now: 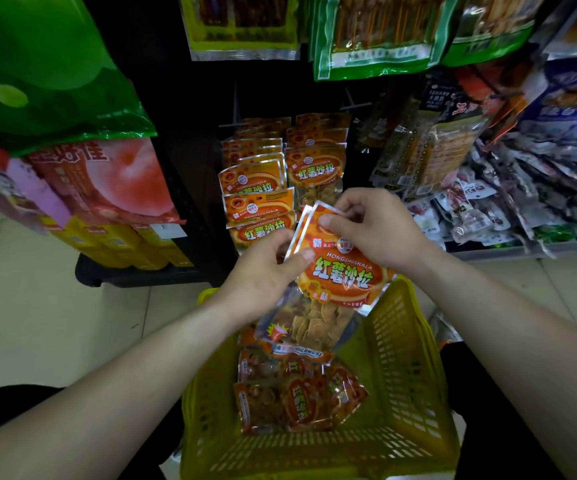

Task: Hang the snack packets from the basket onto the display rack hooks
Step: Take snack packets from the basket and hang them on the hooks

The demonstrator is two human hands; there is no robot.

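An orange snack packet (340, 275) with a clear lower window hangs above the yellow basket (401, 393), held by both hands; a second packet's edge shows behind its top. My left hand (263, 268) pinches its left edge. My right hand (373, 226) grips its top corner. Several more orange packets (297, 396) lie in the basket. On the black display rack, matching packets (315, 168) hang in two columns on hooks (235, 124), just beyond my hands.
Green packets (373, 36) hang higher on the rack. Mixed snack packs (488, 209) pile on a shelf at the right. Large green and pink bags (72, 133) hang at the left over yellow boxes. Pale floor tiles lie on both sides.
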